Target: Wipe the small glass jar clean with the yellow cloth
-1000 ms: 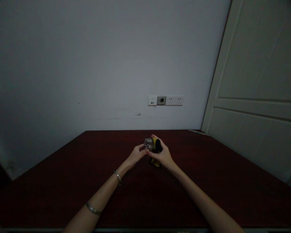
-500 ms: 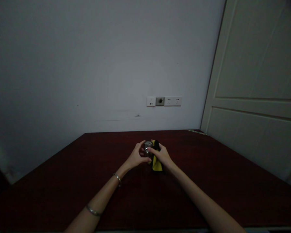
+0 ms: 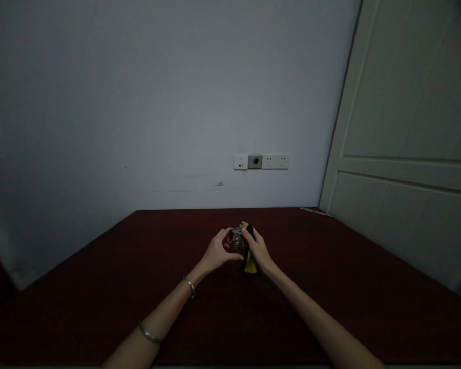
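A small clear glass-like vessel [image 3: 236,240] is held between my two hands above the middle of the table; the dim light hides its exact kind. My left hand [image 3: 217,252] curves round its left side, thumb along the near edge. On the other side, my right hand [image 3: 259,249] grips a yellow and black cloth [image 3: 250,264] and presses it against the vessel. The cloth's lower end hangs below the right palm. Some fingertips of both hands are hidden behind the vessel and cloth.
A dark red table [image 3: 146,256] stretches out to a pale wall [image 3: 176,102]. Sockets and switches [image 3: 275,162] are set in the wall above the far edge. A thin strip [image 3: 315,211] lies at the back right corner, beside a panelled door [image 3: 403,154].
My right thumb has shifted from the vessel's front to its right upper side. The vessel has turned or tilted slightly, and less of the cloth shows.
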The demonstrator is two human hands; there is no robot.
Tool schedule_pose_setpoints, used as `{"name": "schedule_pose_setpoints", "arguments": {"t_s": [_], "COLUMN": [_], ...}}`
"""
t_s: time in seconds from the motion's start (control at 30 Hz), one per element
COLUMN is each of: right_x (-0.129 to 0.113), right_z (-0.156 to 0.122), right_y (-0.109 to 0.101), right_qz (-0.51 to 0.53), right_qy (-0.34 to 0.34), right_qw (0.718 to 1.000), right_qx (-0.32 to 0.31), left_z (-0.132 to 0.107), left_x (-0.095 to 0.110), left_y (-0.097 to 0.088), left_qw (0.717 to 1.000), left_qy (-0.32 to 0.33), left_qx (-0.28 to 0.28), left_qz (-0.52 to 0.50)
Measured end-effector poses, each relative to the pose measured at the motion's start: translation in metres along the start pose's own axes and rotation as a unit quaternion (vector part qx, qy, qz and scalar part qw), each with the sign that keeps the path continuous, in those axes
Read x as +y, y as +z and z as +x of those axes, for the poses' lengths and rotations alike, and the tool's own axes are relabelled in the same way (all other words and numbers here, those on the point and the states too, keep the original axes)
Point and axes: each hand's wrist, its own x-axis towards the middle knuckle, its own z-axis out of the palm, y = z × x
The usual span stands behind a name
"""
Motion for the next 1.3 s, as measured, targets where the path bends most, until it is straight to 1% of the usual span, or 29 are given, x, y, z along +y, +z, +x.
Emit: {"name": "schedule_pose_setpoints", "arguments": {"t_s": [0.17, 0.27, 0.33, 0.43, 0.5, 0.57, 0.6, 0.67, 0.73, 0.8, 0.87, 0.9, 0.93, 1.0, 1.1, 1.17, 1.23, 1.3], "right_x": [-0.007, -0.013, -0.018, -0.026, -0.030, -0.032, -0.033, -0.032, -0.030, -0.028, -0.028, -0.028, -0.028, -0.030, -0.032, -0.033, -0.034, -0.034], "right_z": [0.001, -0.001, -0.005, -0.012, -0.015, -0.016, -0.015, -0.012, -0.007, -0.002, 0.000, 0.000, -0.001, -0.005, -0.011, -0.013, -0.012, -0.010], "right_y": [-0.002, -0.002, -0.003, -0.005, -0.007, -0.009, -0.009, -0.011, -0.011, -0.010, -0.010, -0.009, -0.009, -0.008, -0.008, -0.008, -0.008, -0.008], "right_qz": [0.019, -0.003, -0.045, -0.120, -0.155, -0.170, -0.171, -0.161, -0.139, -0.113, -0.098, -0.100, -0.109, -0.144, -0.199, -0.217, -0.211, -0.182], "right_qy": [-0.017, -0.066, -0.108, -0.189, -0.253, -0.295, -0.301, -0.281, -0.228, -0.166, -0.126, -0.123, -0.134, -0.187, -0.281, -0.306, -0.295, -0.259], "right_qw": [1.000, 0.998, 0.993, 0.974, 0.953, 0.934, 0.931, 0.940, 0.960, 0.978, 0.985, 0.985, 0.983, 0.970, 0.931, 0.916, 0.922, 0.942], "right_qx": [0.007, 0.005, -0.005, -0.030, -0.066, -0.107, -0.119, -0.110, -0.080, -0.064, -0.062, -0.061, -0.058, -0.064, -0.118, -0.145, -0.139, -0.112], "left_z": [-0.002, -0.002, -0.003, -0.003, -0.003, -0.003, -0.003, -0.003, -0.004, -0.005, -0.005, -0.005, -0.005, -0.005, -0.003, -0.003, -0.003, -0.004], "left_x": [0.009, 0.007, 0.003, -0.001, -0.003, -0.003, -0.002, 0.001, 0.004, 0.008, 0.010, 0.010, 0.010, 0.008, 0.003, 0.002, 0.003, 0.006], "left_y": [0.002, 0.004, 0.006, 0.009, 0.011, 0.011, 0.011, 0.011, 0.010, 0.008, 0.008, 0.007, 0.007, 0.007, 0.009, 0.010, 0.010, 0.009], "left_qw": [0.999, 0.999, 0.999, 0.996, 0.995, 0.995, 0.996, 0.998, 1.000, 1.000, 0.999, 0.999, 0.999, 0.998, 0.999, 0.999, 0.999, 0.999], "left_qy": [0.010, -0.010, -0.029, -0.041, -0.039, -0.034, -0.030, -0.021, -0.007, 0.006, 0.012, 0.011, 0.010, 0.007, 0.012, 0.014, 0.014, 0.017], "left_qx": [-0.025, -0.034, -0.031, -0.031, -0.035, -0.034, -0.031, -0.022, -0.018, -0.022, -0.025, -0.025, -0.024, -0.020, -0.009, -0.002, 0.001, -0.003], "left_qz": [0.022, -0.002, -0.030, -0.071, -0.089, -0.086, -0.077, -0.046, -0.013, 0.013, 0.031, 0.038, 0.045, 0.055, 0.043, 0.032, 0.031, 0.033]}}
